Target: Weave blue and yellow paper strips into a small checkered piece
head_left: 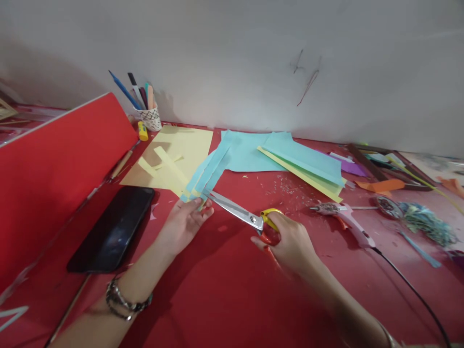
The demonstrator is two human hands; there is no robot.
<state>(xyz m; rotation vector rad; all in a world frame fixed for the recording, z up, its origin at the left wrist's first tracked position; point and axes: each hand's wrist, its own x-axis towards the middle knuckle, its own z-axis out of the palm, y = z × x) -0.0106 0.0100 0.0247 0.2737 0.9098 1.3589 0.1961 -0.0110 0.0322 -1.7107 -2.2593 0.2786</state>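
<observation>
My left hand [188, 217] is closed on the near end of some light blue paper strips [214, 166], which slant up and away from me. Bits of yellow show at the gripped end. My right hand [290, 241] has its fingers through the yellow and orange handles of a pair of scissors [239, 212]. The blades look nearly closed, with their tips at the strips beside my left fingers; whether they touch the paper I cannot tell. Behind the strips lie light blue sheets [250, 152], and to their left a yellow sheet [192, 145] with loose yellow strips on it.
A black phone [112, 232] lies left of my left hand, beside a standing red board [61, 179]. A patterned pen cup [150, 118] stands by the wall. On the right are a pink glue gun [355, 227] with a black cord, and a shredded paper bundle [427, 224].
</observation>
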